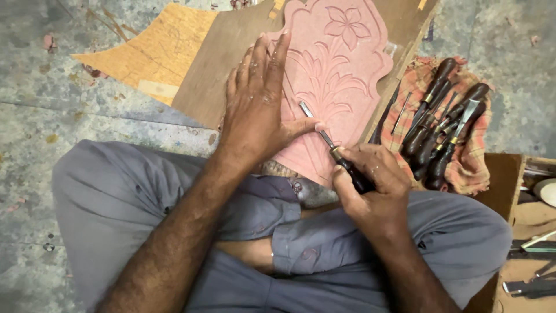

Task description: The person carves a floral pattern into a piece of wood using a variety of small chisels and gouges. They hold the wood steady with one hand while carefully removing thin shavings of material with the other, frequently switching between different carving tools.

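A person sits cross-legged on a stained concrete floor, grey trousers filling the lower frame, seen from a camera worn on the head. At far left lies a yellow chipboard offcut, its edge tucked against a brown plywood board that slants up toward the top of the frame. On that board rests a pink carved panel — a flower at its top, leaf shapes cut in relief below, its outline scalloped, its near end reaching the person's lap. The left hand lies flat, palm down and fingers spread, half on the plywood and half on the panel, the thumb stretched right to touch the metal shank of a carving chisel; that grip is open and closes on nothing. The chisel's tip sits on the lower part of the relief, just right of the left hand. The right hand is wrapped tight round the chisel's dark wooden handle, fingers curled fully closed. Further right, just beside the board's edge, a bundle of dark-handled carving tools lies on a checked orange cloth. At the far right edge — a wooden box with more tools inside.
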